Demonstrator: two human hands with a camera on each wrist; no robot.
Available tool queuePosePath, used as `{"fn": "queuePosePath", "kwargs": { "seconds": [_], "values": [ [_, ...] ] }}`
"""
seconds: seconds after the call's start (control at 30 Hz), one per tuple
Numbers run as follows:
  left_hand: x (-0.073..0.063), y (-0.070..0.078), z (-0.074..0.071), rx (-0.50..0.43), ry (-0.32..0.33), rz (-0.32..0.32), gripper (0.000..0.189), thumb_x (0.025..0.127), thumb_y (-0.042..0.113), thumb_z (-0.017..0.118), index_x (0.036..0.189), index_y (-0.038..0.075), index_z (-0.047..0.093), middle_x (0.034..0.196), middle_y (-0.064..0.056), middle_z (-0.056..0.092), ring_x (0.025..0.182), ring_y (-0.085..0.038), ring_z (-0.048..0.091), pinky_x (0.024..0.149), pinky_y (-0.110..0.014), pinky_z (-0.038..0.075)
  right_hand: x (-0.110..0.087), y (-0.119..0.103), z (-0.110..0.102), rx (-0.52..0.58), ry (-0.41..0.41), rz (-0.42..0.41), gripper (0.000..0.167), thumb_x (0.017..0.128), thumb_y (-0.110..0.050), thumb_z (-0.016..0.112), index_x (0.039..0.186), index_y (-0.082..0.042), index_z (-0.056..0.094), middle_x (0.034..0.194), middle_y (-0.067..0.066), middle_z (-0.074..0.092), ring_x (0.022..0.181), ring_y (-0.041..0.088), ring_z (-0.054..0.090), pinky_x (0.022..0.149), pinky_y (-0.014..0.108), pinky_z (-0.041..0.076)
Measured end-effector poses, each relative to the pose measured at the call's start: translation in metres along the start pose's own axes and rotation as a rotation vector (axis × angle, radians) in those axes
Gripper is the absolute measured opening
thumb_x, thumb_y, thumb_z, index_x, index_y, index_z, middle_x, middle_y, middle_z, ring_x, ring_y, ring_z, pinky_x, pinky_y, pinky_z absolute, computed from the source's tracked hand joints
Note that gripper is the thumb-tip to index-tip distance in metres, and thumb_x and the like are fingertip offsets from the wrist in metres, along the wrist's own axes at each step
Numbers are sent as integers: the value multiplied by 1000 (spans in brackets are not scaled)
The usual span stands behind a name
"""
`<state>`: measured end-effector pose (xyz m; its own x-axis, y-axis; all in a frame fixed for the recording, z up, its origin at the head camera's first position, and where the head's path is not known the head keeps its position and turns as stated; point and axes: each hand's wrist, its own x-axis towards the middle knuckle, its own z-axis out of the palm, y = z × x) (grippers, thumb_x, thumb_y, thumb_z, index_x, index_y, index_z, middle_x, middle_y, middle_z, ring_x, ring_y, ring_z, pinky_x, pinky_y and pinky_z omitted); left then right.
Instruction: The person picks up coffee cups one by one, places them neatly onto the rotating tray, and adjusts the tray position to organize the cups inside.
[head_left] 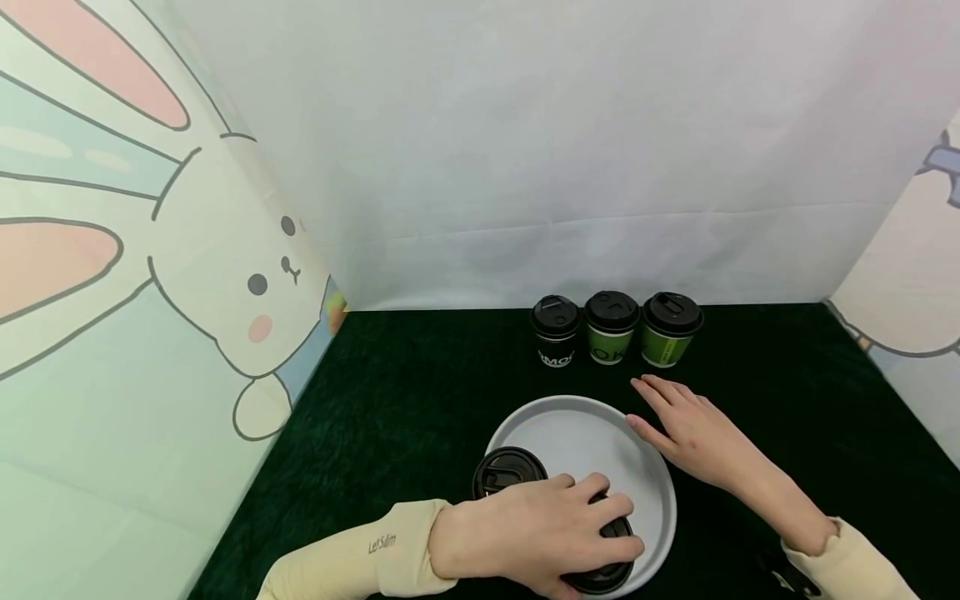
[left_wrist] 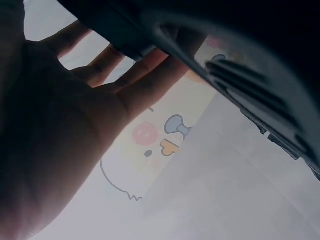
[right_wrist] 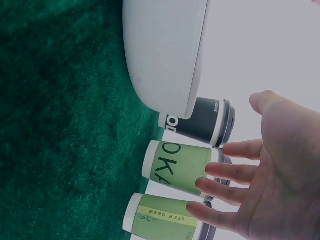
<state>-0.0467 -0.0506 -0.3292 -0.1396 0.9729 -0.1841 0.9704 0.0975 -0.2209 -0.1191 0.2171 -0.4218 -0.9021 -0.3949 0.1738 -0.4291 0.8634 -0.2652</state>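
Note:
My left hand (head_left: 536,529) reaches over the tray from the left and grips a paper cup by its black lid (head_left: 607,579), fingers spread around the rim; the cup body is hidden. Beside that wrist, another black-lidded cup (head_left: 510,469) stands at the left part of the round white tray (head_left: 577,410). In the left wrist view the left hand's fingers (left_wrist: 155,87) reach behind a large dark lid (left_wrist: 260,90) close to the camera. My right hand (head_left: 701,437) is held with straight fingers by the tray's right rim, holding nothing; the right wrist view also shows that hand (right_wrist: 275,175).
Behind the tray stand three lidded paper cups in a row: a black one (head_left: 557,329), a green one (head_left: 611,327) and another green one (head_left: 669,329). A dark green cloth (head_left: 405,400) covers the table. A white wall sheet (head_left: 562,150) rises at the back.

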Motion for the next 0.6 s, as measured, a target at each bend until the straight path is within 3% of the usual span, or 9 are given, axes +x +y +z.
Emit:
{"fn": "queuePosePath", "kwargs": {
  "seconds": [0.47,0.6],
  "values": [
    [-3,-1,2,-49,-12,-55,76,86,66,67,147,29,43,145,1,42,116,-13,47,83,-18,50,-1,-2,2,-1,-11,4,65,103,-47,52,149,-2,46,151,24,43,134,45,44,100,66,40],
    [-4,-1,4,-31,17,-66,76,85,70,65,145,28,44,141,1,45,113,-13,49,81,-18,50,-1,-3,4,-2,-20,2,64,104,-48,51,149,-3,47,150,24,44,133,44,45,99,65,41]
  ]
}}
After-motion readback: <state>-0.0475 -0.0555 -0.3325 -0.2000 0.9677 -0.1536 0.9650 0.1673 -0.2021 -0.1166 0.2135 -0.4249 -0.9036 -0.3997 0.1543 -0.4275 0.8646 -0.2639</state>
